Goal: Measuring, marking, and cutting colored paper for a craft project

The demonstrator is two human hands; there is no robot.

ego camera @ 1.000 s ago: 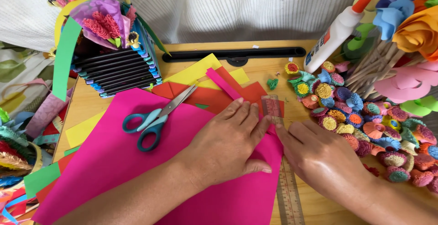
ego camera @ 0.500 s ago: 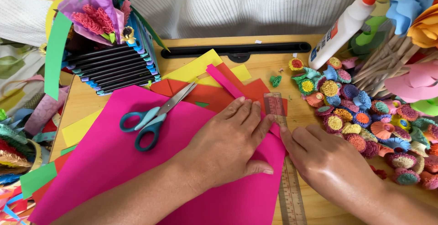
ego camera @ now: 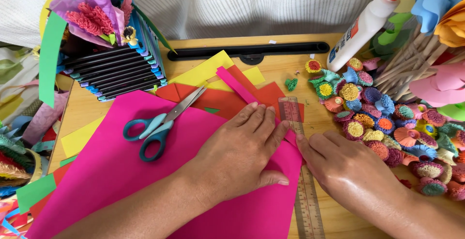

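Observation:
A large pink paper sheet (ego camera: 106,171) lies flat on the wooden table. My left hand (ego camera: 240,152) presses flat on the sheet's right part, fingers spread toward its edge. My right hand (ego camera: 346,169) rests beside it, fingertips on the sheet's right edge where it meets a clear plastic ruler (ego camera: 302,181). The ruler lies lengthwise along that edge, partly under my right hand. A narrow pink paper strip (ego camera: 235,86) runs diagonally up from under my left fingers. Teal-handled scissors (ego camera: 160,125) lie shut on the sheet, left of my left hand.
Red and yellow paper sheets (ego camera: 213,74) lie beyond the pink one. A pile of small rolled paper flowers (ego camera: 382,118) fills the right side, with a white glue bottle (ego camera: 363,23) and wooden sticks behind. A striped box holding paper flowers (ego camera: 111,64) stands at the back left.
Both hands stay on the pink sheet and ruler; my right fingertips have shifted slightly along the sheet's edge. The view has drifted a little.

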